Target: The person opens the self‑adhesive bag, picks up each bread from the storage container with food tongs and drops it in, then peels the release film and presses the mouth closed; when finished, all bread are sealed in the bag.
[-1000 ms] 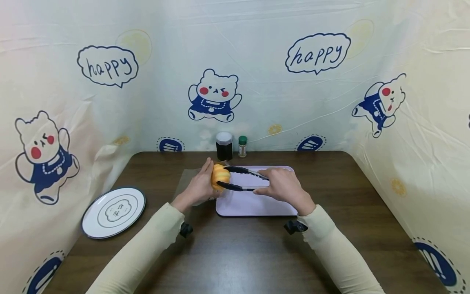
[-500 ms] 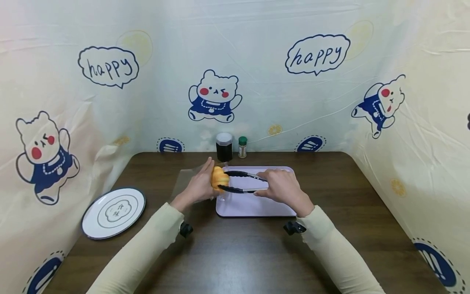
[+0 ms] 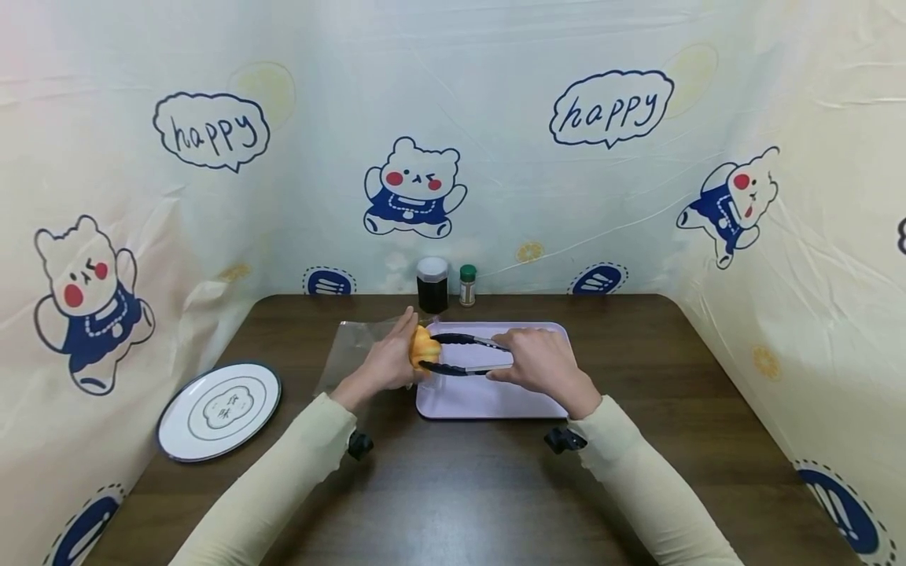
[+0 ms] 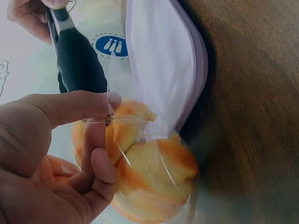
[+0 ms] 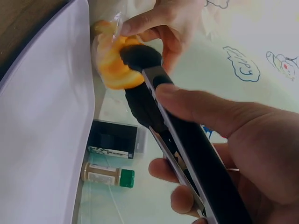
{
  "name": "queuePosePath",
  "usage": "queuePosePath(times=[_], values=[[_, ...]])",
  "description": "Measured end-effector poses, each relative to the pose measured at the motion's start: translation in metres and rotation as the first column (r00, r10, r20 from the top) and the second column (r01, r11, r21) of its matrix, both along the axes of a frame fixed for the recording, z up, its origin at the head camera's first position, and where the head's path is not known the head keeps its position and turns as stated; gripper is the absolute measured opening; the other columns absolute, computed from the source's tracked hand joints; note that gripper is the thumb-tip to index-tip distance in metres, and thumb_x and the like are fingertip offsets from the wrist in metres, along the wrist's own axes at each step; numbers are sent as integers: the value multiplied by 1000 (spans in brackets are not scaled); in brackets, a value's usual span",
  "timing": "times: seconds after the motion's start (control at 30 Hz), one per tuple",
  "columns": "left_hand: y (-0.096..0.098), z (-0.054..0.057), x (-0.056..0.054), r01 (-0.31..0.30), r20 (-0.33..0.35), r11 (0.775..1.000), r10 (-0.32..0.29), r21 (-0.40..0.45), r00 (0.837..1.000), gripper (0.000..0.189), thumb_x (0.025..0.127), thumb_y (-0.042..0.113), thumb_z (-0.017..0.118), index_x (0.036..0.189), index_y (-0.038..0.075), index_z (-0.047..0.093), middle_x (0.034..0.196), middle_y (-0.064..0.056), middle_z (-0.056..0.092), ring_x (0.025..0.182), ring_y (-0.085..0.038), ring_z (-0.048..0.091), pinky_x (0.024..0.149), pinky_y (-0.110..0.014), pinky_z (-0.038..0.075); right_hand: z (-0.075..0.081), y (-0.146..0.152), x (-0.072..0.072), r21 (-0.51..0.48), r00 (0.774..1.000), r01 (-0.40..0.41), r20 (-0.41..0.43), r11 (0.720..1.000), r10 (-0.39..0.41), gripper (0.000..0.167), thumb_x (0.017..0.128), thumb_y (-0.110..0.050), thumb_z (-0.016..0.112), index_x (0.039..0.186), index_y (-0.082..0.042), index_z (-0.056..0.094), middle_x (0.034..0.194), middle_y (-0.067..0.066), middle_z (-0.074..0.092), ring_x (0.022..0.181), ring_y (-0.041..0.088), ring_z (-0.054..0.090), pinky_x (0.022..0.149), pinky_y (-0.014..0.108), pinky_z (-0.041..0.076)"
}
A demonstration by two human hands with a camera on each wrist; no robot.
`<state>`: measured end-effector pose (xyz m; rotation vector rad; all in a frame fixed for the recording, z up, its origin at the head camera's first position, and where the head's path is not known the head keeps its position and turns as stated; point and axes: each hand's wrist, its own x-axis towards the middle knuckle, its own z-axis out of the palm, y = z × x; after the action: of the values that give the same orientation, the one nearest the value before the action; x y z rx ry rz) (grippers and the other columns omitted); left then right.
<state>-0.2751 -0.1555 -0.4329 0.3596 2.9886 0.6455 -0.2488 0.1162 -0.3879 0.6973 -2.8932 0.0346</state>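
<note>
My left hand (image 3: pixel 388 360) pinches the edge of a clear plastic bag (image 3: pixel 347 350) between thumb and fingers. In the left wrist view, golden bread (image 4: pixel 156 175) shows through the film; whether it is one piece or more I cannot tell. My right hand (image 3: pixel 539 362) grips black-tipped metal tongs (image 3: pixel 456 339). Their tips are at the bread (image 3: pixel 424 350) by the bag's mouth, one on each side of it. The right wrist view has the tongs' black head (image 5: pixel 140 57) over the yellow-orange bread. Part of the bag is hidden behind my left hand.
A pale lilac tray (image 3: pixel 495 401) lies under the tongs. Behind it stand a dark jar with a white lid (image 3: pixel 432 287) and a green-capped shaker (image 3: pixel 467 285). A blue-rimmed white plate (image 3: pixel 194 428) sits on the left of the wooden table (image 3: pixel 453 495).
My right hand and the tongs have shifted slightly left, toward my left hand. The bag spreads wider to the left of my left hand. The bread stays at the bag's mouth.
</note>
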Motion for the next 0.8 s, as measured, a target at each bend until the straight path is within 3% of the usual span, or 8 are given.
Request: queuePosePath(times=[0.13, 0.23, 0.47, 0.6, 0.8], values=[[-3, 1, 0, -32, 33, 998, 31, 50, 999, 124, 71, 27, 91, 161, 8, 7, 170, -6, 0, 143, -38, 40, 108, -50, 45, 1, 3, 0, -17, 999, -24, 34, 1000, 24, 62, 76, -62, 77, 124, -22, 72, 115, 0, 75, 88, 19, 72, 67, 36, 56], [-5, 1, 0, -60, 57, 994, 55, 93, 997, 124, 71, 24, 92, 161, 9, 8, 170, -6, -1, 148, -39, 33, 116, -54, 37, 1, 8, -2, -59, 996, -40, 72, 997, 45, 65, 77, -60, 78, 125, -18, 71, 118, 3, 74, 98, 22, 72, 78, 41, 58], [-9, 2, -3, -91, 77, 989, 83, 114, 994, 122, 72, 20, 91, 161, 12, 9, 170, -6, -1, 151, -41, 25, 119, -59, 28, 2, 23, -6, -153, 984, -41, 165, 987, 66, 73, 77, -61, 77, 131, -13, 66, 129, 7, 69, 116, 27, 67, 95, 50, 55], [-11, 2, -4, -85, 78, 991, 77, 107, 994, 119, 73, 21, 90, 161, 11, 10, 170, -8, 0, 151, -41, 26, 118, -61, 28, 3, 33, -8, -201, 975, -9, 216, 980, 53, 77, 77, -59, 78, 135, -11, 63, 135, 9, 66, 123, 32, 62, 100, 54, 52], [-13, 3, -4, -75, 78, 989, 65, 126, 995, 119, 73, 21, 90, 161, 9, 10, 170, -10, 0, 151, -40, 26, 119, -58, 28, 1, 52, -12, -231, 962, 104, 269, 967, -39, 83, 76, -61, 78, 140, -12, 59, 140, 12, 62, 124, 34, 60, 101, 56, 50]])
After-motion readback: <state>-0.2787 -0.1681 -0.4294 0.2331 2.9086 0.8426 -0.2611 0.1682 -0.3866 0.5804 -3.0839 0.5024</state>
